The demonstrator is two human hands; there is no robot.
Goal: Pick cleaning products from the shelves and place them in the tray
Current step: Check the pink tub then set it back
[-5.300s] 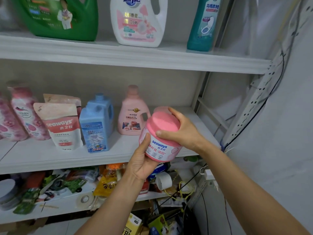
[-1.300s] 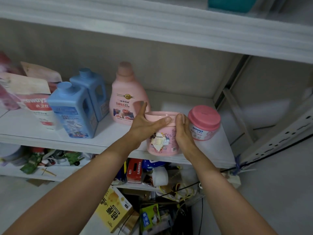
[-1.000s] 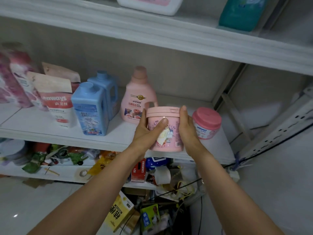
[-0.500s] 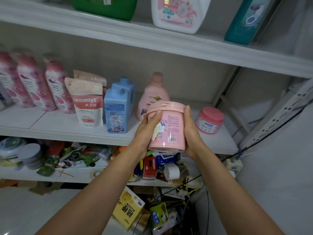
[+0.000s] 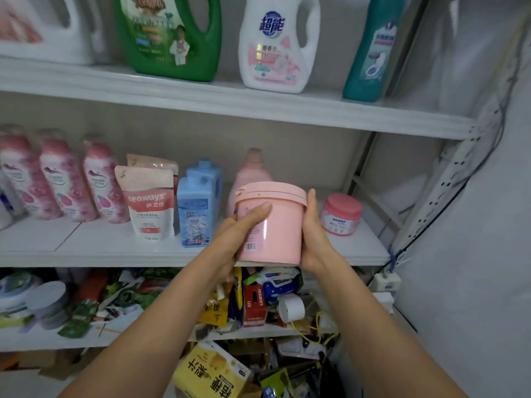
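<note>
- Pink tub (image 5: 271, 225): held upright between both hands, in front of the front edge of the middle shelf (image 5: 86, 248) and clear of the board. Its lid is fitted. A label with a barcode faces left-front.
- Left hand (image 5: 230, 242): grasps the tub's left side, with the fingers (image 5: 255, 214) laid across the front wall just under the lid rim.
- Right hand (image 5: 314, 239): grasps the tub's right side, palm flat against the wall and thumb pointing up to the lid rim. The remaining fingers are hidden behind the tub.
- Middle shelf, right end: a small pink-lidded jar (image 5: 341, 214) stands just beside the right hand and apart from it.
- Middle shelf, behind the tub: a pale pink bottle (image 5: 253, 170), its lower half hidden by the tub.
- Middle shelf, left of the tub: two blue bottles (image 5: 195, 208), one behind the other, then two refill pouches (image 5: 149, 202), then a row of rose-printed bottles (image 5: 63, 179).
- Top shelf (image 5: 201, 101): a green jug (image 5: 169, 38), a white jug (image 5: 275, 47) and a teal bottle (image 5: 370, 53), all upright.
- Lower shelf (image 5: 43, 337): mixed clutter, including a red box (image 5: 254, 305) and a white roll (image 5: 291, 308).
- Below the lower shelf: a yellow carton (image 5: 212, 372) lies tilted between the forearms.
</note>
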